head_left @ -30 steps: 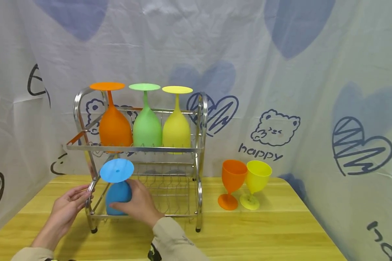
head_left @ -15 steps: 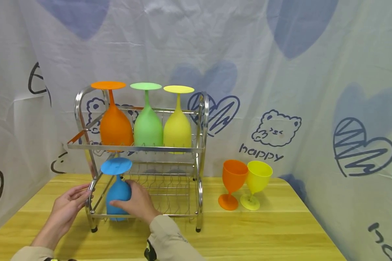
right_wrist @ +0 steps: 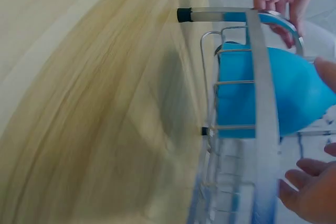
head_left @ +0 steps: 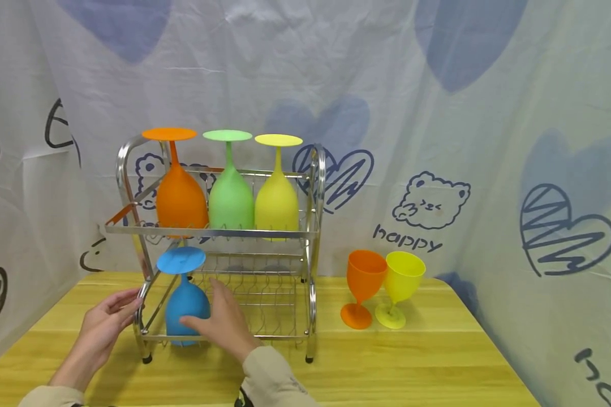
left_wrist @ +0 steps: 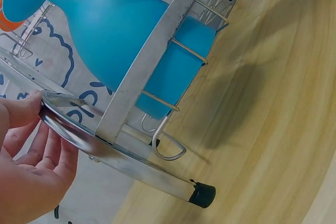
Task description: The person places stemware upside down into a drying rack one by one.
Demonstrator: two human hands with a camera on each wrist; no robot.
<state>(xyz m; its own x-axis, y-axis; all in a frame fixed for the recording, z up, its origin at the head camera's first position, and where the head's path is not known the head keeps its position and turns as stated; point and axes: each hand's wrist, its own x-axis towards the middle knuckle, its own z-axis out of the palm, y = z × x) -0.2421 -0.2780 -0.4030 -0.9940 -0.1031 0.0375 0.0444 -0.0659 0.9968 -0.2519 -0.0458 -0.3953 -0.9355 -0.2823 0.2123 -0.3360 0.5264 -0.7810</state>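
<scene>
Booth-like spot here, what room unclear, pale cloth [head_left: 377,68] draped behind and down both sides, blue hearts [head_left: 318,124], doodled bear [head_left: 433,203], "happy" lettering [head_left: 406,238], wood-grain surface [head_left: 412,362] filling the front.

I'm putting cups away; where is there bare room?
Free: the lower shelf between the right hand and the rack's right post; the table in front of the upright goblets. Crowded: the upper shelf, under three inverted goblets, and the lower shelf's left end, with the blue goblet.

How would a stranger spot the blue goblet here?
Find the metal rack on the wooden table. At the left end of its lower tier, the blue goblet stands upside down. It is the only goblet there, and the only blue one.
</scene>
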